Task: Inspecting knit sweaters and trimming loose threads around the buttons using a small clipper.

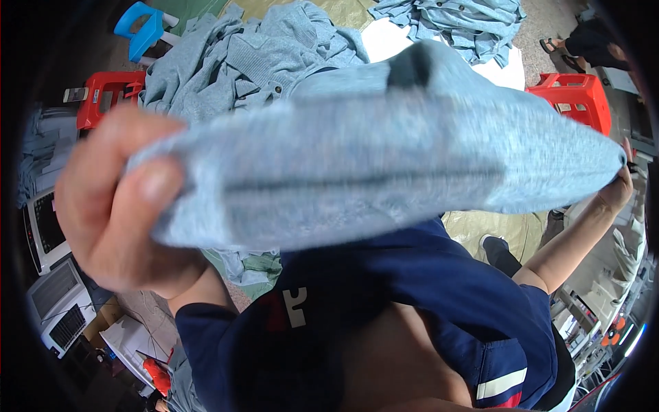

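A light blue-grey knitted garment is stretched across the view, lifted in front of my chest and blurred by motion. A dark seam or fold line runs along its length. Its left end is pinched between the thumb and fingers of my left hand, large and close to the camera. Out at the far right, my right hand grips the other end, its fingers partly hidden by the cloth. Beyond lies a heap of similar blue-grey knitted garments, some with dark buttons.
More buttoned knitwear is piled at the back right on a white sheet. Red plastic stools stand to both sides, a blue stool at the far left. At the right edge are another person's sandalled feet.
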### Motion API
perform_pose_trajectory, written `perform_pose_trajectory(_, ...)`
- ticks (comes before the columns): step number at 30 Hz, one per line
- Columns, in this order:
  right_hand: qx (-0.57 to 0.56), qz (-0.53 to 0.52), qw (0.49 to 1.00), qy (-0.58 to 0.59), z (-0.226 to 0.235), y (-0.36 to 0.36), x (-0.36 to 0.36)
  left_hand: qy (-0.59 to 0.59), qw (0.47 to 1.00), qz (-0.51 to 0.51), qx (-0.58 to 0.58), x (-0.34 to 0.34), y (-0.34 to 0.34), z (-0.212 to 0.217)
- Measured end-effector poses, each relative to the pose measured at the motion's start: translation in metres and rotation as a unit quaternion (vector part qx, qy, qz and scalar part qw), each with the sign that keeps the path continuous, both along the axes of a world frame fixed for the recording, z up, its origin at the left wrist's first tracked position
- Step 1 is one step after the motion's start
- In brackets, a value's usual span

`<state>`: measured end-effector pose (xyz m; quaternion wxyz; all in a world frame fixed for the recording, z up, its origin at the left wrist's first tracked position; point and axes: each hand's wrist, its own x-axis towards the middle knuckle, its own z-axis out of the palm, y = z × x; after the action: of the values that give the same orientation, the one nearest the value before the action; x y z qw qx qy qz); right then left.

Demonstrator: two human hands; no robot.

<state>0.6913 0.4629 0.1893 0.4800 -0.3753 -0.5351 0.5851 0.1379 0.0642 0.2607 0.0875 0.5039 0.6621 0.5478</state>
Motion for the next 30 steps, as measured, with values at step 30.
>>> perform_pose_trajectory(30, 0.324, 0.422, 0.833, -0.150, -0.044, -0.220, -0.382, -0.139, 0.945, -0.234, -0.182, -0.023, 0.056, -0.123)
